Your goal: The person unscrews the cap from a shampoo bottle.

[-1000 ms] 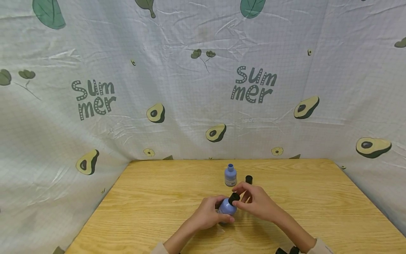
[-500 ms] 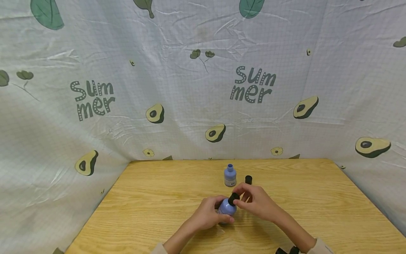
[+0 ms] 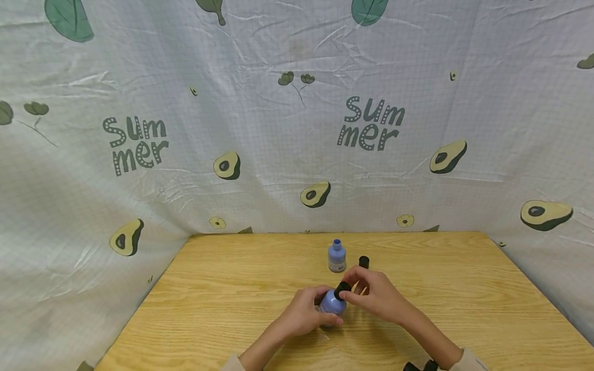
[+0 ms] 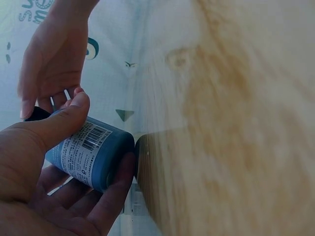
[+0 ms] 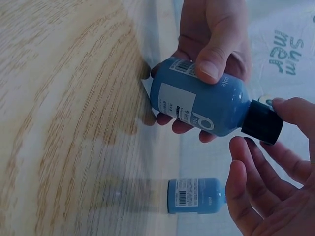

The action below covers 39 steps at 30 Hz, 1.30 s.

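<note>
A periwinkle-blue bottle (image 3: 333, 303) with a white printed label leans to the right, its base close over the wooden table. My left hand (image 3: 302, 312) grips its body, thumb across the near side and fingers beneath, as the right wrist view shows. On its neck sits a black cap (image 5: 263, 122). The thumb and forefinger of my right hand (image 3: 377, 294) pinch this cap, while the other fingers stay loosely bent beside it. Farther back, a second blue bottle (image 3: 336, 257) stands upright with its neck uncapped. Right of it is another black cap (image 3: 364, 262), its lower part hidden by my right hand.
The pale wooden table (image 3: 223, 278) spreads to both sides of my hands. Along its back and sides hangs a white curtain (image 3: 260, 123) printed with avocados, leaves and lettering. Small black objects (image 3: 419, 366) show at the bottom edge by my right sleeve.
My right thumb and forefinger have shifted slightly on the black cap. The held bottle, my left hand and the standing bottle keep their places.
</note>
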Motion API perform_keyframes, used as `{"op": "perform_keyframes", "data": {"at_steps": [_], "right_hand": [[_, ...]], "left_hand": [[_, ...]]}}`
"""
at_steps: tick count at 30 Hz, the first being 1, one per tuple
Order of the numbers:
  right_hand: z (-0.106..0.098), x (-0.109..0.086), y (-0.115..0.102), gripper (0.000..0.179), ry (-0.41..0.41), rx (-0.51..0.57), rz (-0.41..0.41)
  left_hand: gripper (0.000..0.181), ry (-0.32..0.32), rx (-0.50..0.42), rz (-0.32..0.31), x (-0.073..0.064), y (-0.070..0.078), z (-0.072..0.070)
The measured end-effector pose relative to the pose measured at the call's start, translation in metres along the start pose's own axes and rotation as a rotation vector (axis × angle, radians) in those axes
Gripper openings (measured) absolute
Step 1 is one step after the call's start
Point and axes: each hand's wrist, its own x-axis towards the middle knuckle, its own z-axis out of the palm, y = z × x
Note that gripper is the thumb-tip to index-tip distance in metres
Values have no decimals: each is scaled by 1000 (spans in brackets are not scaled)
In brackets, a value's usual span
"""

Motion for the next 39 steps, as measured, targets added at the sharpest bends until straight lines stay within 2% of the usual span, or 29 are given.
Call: {"op": "perform_keyframes", "data": {"at_steps": [14, 24, 33, 39], "right_hand": [[-1, 0, -1, 26, -24, 14, -49], [1, -1, -2, 27, -3, 15, -7], [0, -1, 0, 24, -24, 29, -61], [1, -1, -1, 27, 2, 37, -42]], "left_hand": [[43, 9, 21, 9, -1, 0, 0], [44, 2, 10, -5, -1, 1, 0], [44, 8, 29, 0, -1, 2, 0], [43, 9, 21, -2, -1, 2, 0]]}}
